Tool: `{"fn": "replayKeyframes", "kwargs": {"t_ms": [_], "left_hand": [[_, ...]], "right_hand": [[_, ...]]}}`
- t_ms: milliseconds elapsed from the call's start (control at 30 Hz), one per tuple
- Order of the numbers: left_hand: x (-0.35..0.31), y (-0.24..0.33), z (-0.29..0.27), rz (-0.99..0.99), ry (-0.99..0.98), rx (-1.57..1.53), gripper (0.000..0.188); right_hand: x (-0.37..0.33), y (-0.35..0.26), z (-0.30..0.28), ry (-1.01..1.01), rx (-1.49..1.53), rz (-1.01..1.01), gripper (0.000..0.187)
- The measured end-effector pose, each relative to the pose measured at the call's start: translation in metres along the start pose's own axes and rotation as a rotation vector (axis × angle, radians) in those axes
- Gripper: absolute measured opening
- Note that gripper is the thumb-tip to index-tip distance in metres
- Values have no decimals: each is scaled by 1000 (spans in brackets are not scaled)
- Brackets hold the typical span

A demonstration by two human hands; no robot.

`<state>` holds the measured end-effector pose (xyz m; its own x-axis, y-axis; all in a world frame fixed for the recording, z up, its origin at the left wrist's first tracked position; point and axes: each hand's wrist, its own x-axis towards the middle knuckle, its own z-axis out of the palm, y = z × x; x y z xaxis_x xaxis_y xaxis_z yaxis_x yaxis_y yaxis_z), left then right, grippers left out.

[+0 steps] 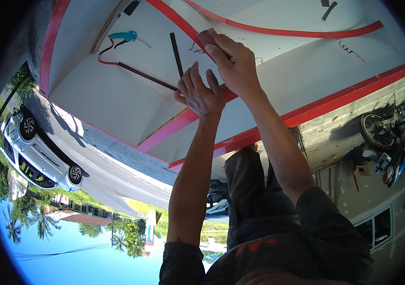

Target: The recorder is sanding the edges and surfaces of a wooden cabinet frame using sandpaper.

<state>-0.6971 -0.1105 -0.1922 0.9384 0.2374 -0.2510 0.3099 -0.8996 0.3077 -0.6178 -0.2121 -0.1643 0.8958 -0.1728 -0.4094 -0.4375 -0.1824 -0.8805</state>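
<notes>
Both hands up on the white panel's red strip

Our right hand (233,59) pinches a small dark red block (206,37) against the red strip (178,21); our left hand (201,92) lies open-fingered, flat on the white panel (117,99) just beside it (a turquoise-handled tool (122,36) and dark bars (176,54) lie farther left).

White board surface (131,102) with red-painted edges; on it a teal-handled tool (123,35) near the far left edge, a dark flat strip (176,54) toward the middle, another long dark strip (147,76) just beside it.
</notes>
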Motion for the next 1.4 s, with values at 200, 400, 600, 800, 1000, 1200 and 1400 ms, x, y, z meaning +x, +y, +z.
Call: {"fn": "replayKeyframes", "kwargs": {"t_ms": [200,400,600,800,1000,1200,1400], "left_hand": [[-1,0,0,-8,-1,1,45],[-1,4,1,33,23,-4,45],[2,4,2,27,8,-3,44],[1,0,-1,23,4,9,45],[4,2,0,50,23,-11,45],[-5,7,3,50,26,-40,45],[-1,1,-3,30,-13,-6,46]], "right_hand": [[3,15,3,-10,-12,-93,39],[55,-18,9,-169,11,169,36],[74,-19,21,-76,-11,-23,36],[49,12,33,146,17,-422,34],[68,-6,31,-64,-40,-162,36],[112,-36,31,-162,-226,-88,33],[95,-33,49,20,13,-274,32]]}}
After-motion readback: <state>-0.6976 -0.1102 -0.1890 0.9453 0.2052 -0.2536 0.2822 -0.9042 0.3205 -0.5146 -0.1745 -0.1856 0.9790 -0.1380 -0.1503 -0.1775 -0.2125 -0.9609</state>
